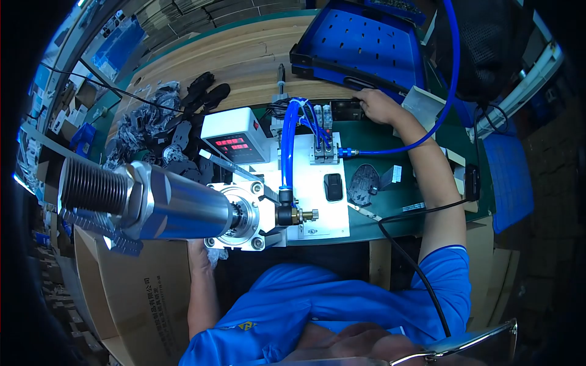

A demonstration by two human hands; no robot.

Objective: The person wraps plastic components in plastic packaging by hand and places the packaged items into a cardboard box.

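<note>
My right hand reaches forward, its fingers stretched out beside a black open box and close to the near edge of a blue perforated tray. Nothing shows in its fingers. At the lower left, my left hand is mostly hidden beneath the pneumatic press, next to a crumpled translucent piece; its fingers cannot be made out. Behind the press stands a white counter box with red digits. A small black part lies on the white base plate.
Dark flat parts and grey scraps pile up at the left. A dark oval part lies on the green mat. Blue air hose and a black cable cross near my right arm. A cardboard box stands lower left.
</note>
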